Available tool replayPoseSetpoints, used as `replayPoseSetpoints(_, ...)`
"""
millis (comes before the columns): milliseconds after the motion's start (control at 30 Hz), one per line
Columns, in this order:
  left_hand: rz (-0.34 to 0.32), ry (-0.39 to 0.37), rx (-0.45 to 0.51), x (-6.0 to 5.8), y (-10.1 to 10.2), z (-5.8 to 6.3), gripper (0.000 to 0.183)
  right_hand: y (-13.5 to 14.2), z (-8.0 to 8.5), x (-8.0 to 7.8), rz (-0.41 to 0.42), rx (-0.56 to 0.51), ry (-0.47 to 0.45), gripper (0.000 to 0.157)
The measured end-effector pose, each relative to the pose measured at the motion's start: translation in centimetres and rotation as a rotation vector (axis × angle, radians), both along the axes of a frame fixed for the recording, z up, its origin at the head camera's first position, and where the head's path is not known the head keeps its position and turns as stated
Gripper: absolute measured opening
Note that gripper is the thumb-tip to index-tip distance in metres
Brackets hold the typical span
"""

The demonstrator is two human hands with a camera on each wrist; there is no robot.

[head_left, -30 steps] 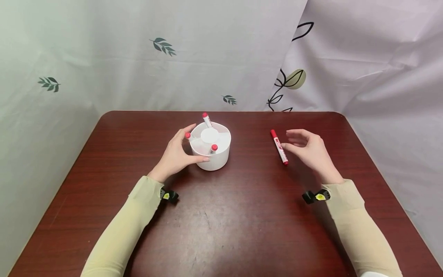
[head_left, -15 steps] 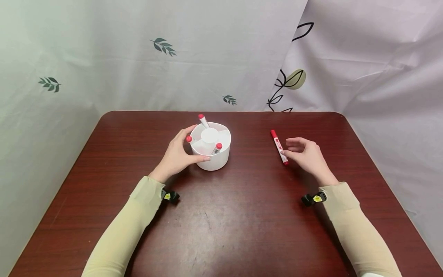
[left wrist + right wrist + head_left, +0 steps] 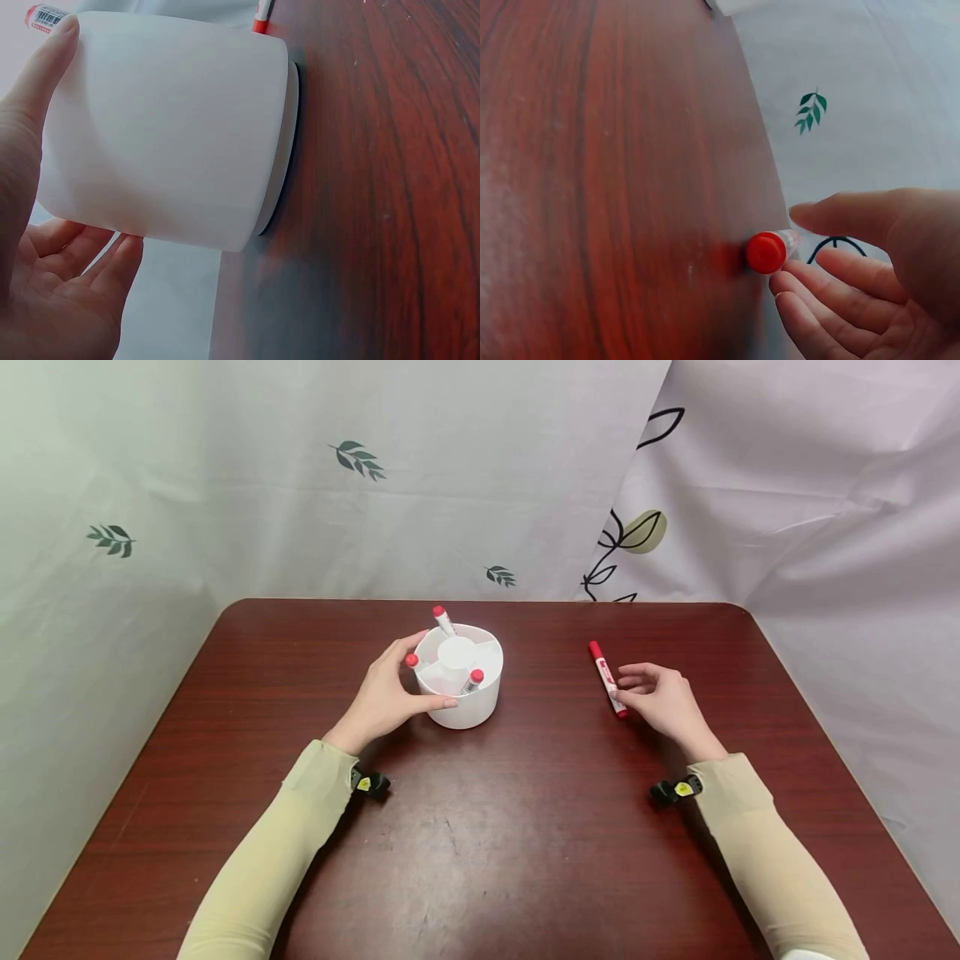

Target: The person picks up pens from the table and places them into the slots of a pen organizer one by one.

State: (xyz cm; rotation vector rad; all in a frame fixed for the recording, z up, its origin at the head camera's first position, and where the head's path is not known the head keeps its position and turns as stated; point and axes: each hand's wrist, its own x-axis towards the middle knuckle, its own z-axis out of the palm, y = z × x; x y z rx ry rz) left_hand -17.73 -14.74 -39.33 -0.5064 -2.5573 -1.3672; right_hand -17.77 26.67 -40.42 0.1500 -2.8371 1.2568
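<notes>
My left hand (image 3: 386, 697) holds a white round divided pen holder (image 3: 480, 706) by its left side, thumb at the front and fingers behind. Three red-capped markers stand tilted in it: one at the back (image 3: 444, 621), one at the left (image 3: 412, 660), one at the front right (image 3: 474, 681). To the right, a red-and-white marker (image 3: 604, 672) lies on the table. My right hand (image 3: 667, 702) is at its near half. In the right wrist view, the marker's red end (image 3: 766, 253) sits between thumb and fingertips, with a small gap at the thumb.
A dark red-brown wooden table (image 3: 480, 843) carries everything. Behind it hangs a pale curtain (image 3: 450, 485) with leaf prints. Black wrist cameras are strapped at the left cuff (image 3: 370, 783) and the right cuff (image 3: 675, 790).
My right hand has shifted slightly left and nearer along the marker, which stays in place. Markers in the pen holder have shifted their lean; the holder itself keeps its place in my left hand.
</notes>
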Motion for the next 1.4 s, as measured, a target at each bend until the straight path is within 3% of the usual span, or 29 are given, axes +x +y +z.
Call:
replayPoseSetpoints(400, -0.003, -0.001, 0.003, 0.0, 0.0, 0.1, 0.096, -1.0, -0.6, -0.3, -0.009, 0.014, -0.033, 0.036)
replayPoseSetpoints(833, 0.002, -0.003, -0.012, 0.2, -0.2, 0.3, 0.095, -0.8, 0.0, -0.4, -0.088, 0.114, -0.022, 0.022)
replayPoseSetpoints(1067, -0.004, -0.006, -0.001, 0.2, -0.1, 0.2, 0.095, 0.0, 1.3, -0.3, -0.106, 0.073, -0.028, 0.023)
replayPoseSetpoints(1233, -0.011, -0.005, 0.005, 0.2, 0.0, 0.1, 0.096, 0.5, 2.3, -0.4, -0.152, 0.013, 0.034, 0.022)
replayPoseSetpoints(1400, -0.019, 0.0, 0.018, 0.1, 0.0, -0.1, 0.097, 0.5, 3.0, -0.4, -0.153, -0.15, 0.067, 0.024)
